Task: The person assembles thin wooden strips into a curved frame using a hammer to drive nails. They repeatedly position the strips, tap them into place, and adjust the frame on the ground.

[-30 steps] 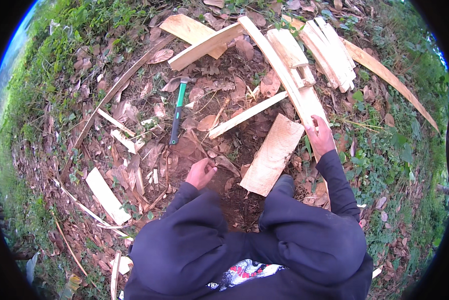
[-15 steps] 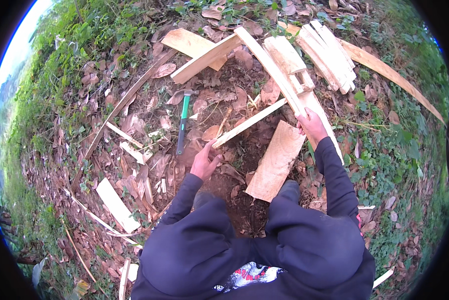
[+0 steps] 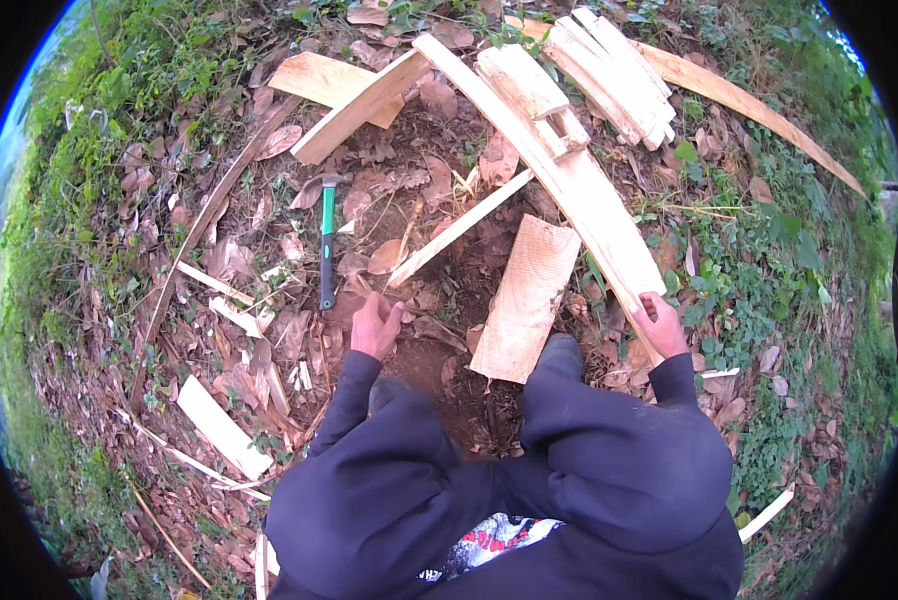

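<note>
Plank (image 3: 569, 185), long and pale, runs from the top of the pile down to my right hand (image 3: 659, 325), which is clenched around its near end beside my knee. A second ago that hand held it higher up; it has since slid down toward the end, so I judge I now have the leverage to drag or swing it. My left hand (image 3: 376, 325) has come off the thin slat (image 3: 459, 228) it was touching half a second ago and rests loose on the bare dirt, grasping nothing, just below the handle of the green hammer (image 3: 326, 245), which has not moved.

A short wide board (image 3: 524, 295) lies flat between my hands, its upper edge just beside the plank. Further up, a stack of boards (image 3: 609, 75) rests on and next to the plank's far part, and another board (image 3: 354, 100) leans against its top end; these would hinder pulling it free. Dry leaves, offcuts and grass lie all round
</note>
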`<state>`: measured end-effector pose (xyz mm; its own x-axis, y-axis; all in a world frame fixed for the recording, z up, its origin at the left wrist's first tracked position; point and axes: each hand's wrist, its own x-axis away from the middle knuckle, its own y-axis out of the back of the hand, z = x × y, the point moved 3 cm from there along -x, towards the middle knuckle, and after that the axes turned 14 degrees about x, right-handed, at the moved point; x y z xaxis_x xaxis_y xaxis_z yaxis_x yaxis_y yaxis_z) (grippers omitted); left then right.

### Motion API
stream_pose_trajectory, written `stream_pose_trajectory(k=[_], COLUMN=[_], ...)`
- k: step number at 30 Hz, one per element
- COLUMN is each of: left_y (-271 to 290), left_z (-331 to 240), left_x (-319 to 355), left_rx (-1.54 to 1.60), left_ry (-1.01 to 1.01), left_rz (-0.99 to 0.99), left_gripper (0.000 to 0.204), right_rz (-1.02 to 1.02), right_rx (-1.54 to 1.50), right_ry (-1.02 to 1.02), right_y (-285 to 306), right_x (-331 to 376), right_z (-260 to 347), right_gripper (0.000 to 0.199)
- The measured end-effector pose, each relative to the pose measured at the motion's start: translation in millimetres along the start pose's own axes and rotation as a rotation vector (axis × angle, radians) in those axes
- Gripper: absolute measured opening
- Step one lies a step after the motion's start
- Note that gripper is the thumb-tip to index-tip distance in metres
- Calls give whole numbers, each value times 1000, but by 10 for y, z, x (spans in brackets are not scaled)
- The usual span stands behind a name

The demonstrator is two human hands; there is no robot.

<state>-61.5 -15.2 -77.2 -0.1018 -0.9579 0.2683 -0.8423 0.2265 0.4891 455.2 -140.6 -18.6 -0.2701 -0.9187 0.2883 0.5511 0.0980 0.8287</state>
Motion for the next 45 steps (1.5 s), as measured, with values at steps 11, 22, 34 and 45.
stream_pose_trajectory(k=[11,22,34,45], left_y=[-1369,-337,1450,2786], left_z=[-483,-893,-560,-431], left_x=[609,306,-1544,-1540], left_rx=[-208,-37,82,-73], left_ry=[-196,-640,-464,-362], left_rz=[339,-254,-453,-567], left_gripper=[58,50,77,30], right_rz=[119,152,94,-8], right_rx=[-212,-223,-383,-134], right_ry=[-183,-134,-154,-18], right_y=[-61,-76,-136,487], right_x=[228,233,233,98], right_z=[67,-58,294,1741], right_gripper=[24,23,24,32])
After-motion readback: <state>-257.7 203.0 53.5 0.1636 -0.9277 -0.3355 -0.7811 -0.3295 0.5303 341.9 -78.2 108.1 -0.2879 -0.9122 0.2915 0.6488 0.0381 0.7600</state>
